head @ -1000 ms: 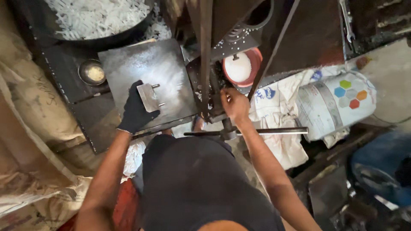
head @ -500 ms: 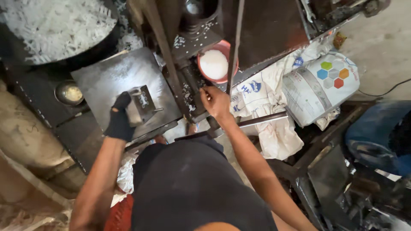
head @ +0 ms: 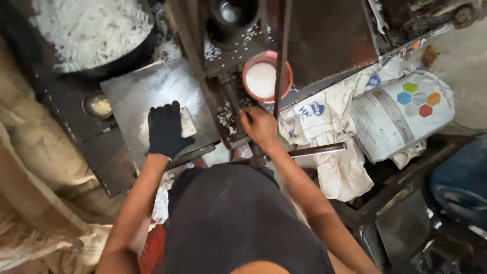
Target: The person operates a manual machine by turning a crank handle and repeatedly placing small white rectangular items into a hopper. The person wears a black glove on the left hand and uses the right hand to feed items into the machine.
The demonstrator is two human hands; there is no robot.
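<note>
Closest to the camera is the person's dark shirt [head: 238,223], filling the lower middle of the view, with both bare forearms reaching up and away from it. The left hand [head: 165,131], in a black glove, lies flat with its fingers spread narrow over a small pale metal piece [head: 186,123] near the front edge of a worn steel plate [head: 152,86] that serves as the surface; the piece shows only at the hand's right side, and whether the fingers grip it or merely press it cannot be told. The right hand [head: 259,127], bare, is curled closed around a part of the dark press machine [head: 228,96] just beside the plate's right edge, where white chips are scattered on the metal. A grey steel bar [head: 317,149] runs out to the right from below this hand. To the right of the bar lie crumpled white cloth sacks [head: 335,152] and a printed white bag [head: 406,114] with coloured hexagons. Just beyond the right hand stands a red bowl [head: 266,78] of white powder, crossed by a thin upright rod [head: 282,50]. Off the plate's left edge sits a small round metal cup [head: 98,105]. At the far left corner rests a large black pan [head: 86,35] heaped with white flakes.
</note>
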